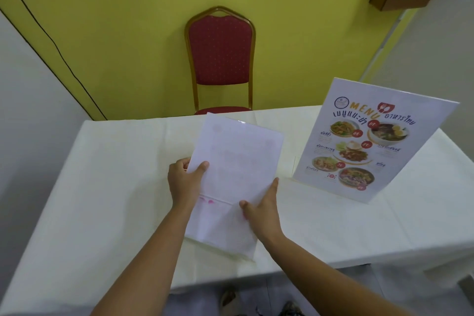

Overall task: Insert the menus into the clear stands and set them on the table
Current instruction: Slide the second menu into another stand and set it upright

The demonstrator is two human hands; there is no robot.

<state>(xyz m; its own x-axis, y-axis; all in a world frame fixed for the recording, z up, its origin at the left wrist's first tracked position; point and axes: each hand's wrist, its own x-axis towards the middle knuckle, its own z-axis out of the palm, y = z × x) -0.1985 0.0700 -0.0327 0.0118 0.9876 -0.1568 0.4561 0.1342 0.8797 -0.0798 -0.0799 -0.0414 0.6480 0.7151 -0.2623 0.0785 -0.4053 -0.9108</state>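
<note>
Table: a rectangular table under a plain white cloth (102, 187) fills the lower frame, its far edge toward 12 o'clock and its near edge by the person.

Held stand: a clear plastic stand with a white paper menu (230, 182) in it sits at the table's centre, its blank back toward the camera (faint pink print shows through). It leans away toward 12 o'clock; its foot appears to be at the cloth on the near side, though whether it rests fully I cannot tell.

Left hand: the left hand (184, 182) grips the sheet's 9 o'clock edge, thumb (202, 167) pressed on the facing side, other fingers curled behind and hidden.

Right hand: the right hand (264, 210) holds the lower 3 o'clock edge, thumb (243, 205) on the facing side, fingers extended up along the edge.

Finished stand: a second clear stand showing a colour-printed menu with food photographs (364, 143) stands on the cloth at 2 o'clock from the held one, near it but apart, tilted back, printed face toward the camera.

Chair: a red padded chair with a gold metal frame (220, 59) stands beyond the table at 12 o'clock, against a yellow-green wall (128, 20).

Floor: a shoe (228, 300) shows below the table's near edge at 6 o'clock.
</note>
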